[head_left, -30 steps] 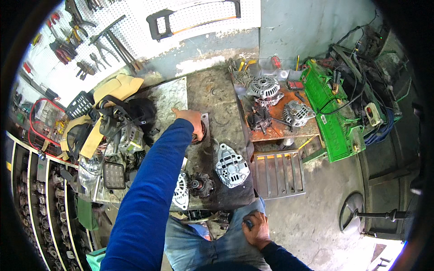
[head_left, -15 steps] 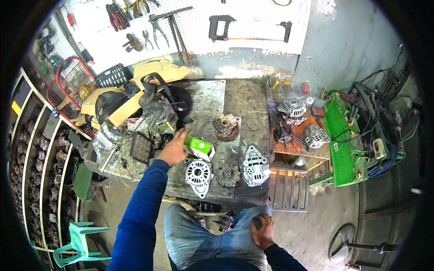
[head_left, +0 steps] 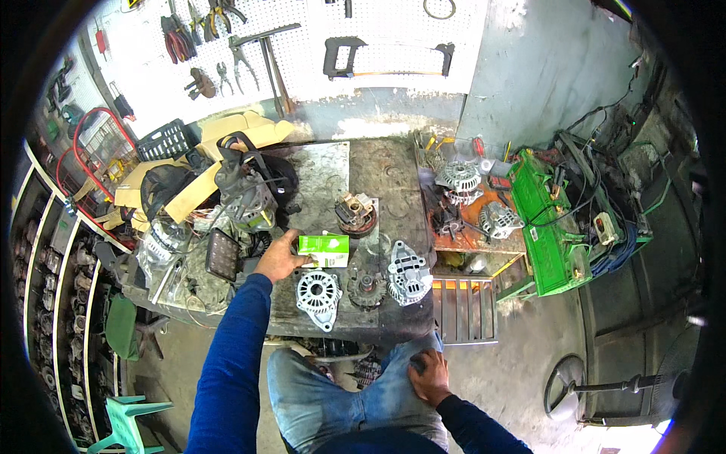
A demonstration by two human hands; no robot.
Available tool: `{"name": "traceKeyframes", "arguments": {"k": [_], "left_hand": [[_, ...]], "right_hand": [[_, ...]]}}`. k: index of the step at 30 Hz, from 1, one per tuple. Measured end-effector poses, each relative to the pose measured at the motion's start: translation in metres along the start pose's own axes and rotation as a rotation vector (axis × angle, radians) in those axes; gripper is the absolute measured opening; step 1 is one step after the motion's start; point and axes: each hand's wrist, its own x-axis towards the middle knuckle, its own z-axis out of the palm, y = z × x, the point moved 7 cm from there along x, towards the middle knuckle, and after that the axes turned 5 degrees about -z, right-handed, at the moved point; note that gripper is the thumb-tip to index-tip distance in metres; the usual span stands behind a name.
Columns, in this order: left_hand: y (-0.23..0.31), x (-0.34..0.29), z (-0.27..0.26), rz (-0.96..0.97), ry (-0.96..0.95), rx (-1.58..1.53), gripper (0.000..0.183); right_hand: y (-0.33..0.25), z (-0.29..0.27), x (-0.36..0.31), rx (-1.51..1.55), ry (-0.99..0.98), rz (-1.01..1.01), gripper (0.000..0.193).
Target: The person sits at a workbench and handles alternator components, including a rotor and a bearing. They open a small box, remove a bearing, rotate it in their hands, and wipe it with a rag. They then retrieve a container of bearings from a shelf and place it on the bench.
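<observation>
My left hand [head_left: 280,259] reaches over the workbench and grips the left end of a small green and white box [head_left: 324,250]. Just below the box lies a silver alternator housing [head_left: 318,297] with a slotted round face. To its right are a dark toothed rotor [head_left: 367,289] and a second silver housing [head_left: 409,274]. Behind the box, a round part with a copper-coloured and beige top [head_left: 357,213] stands on the bench. My right hand [head_left: 432,377] rests on my right thigh, its fingers curled round a small dark thing that I cannot make out.
Cardboard, black parts and wires crowd the bench's left side, near a dark tray [head_left: 222,255]. At right, an orange-topped stand [head_left: 484,240] holds more alternator parts beside a green metal frame [head_left: 546,227]. Pliers and a hacksaw [head_left: 387,73] hang on the pegboard behind.
The box has turned in my left hand from a slant to nearly level, its broad side now facing me. The whole view has swung a little to the right. My right hand stays on the thigh.
</observation>
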Motion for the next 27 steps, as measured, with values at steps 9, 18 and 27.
{"name": "traceKeyframes", "arguments": {"k": [9,18,27], "left_hand": [[0.083,0.015,-0.005,0.277,-0.041,0.426,0.060],[0.131,0.019,0.010,0.283,-0.089,0.655,0.063],[0.162,0.023,0.025,0.362,-0.059,0.836,0.068]], "right_hand": [[0.000,-0.004,0.000,0.032,0.034,0.005,0.040],[-0.002,-0.011,0.001,0.074,0.069,-0.003,0.034],[-0.001,-0.008,0.001,0.064,0.071,0.003,0.035]]}}
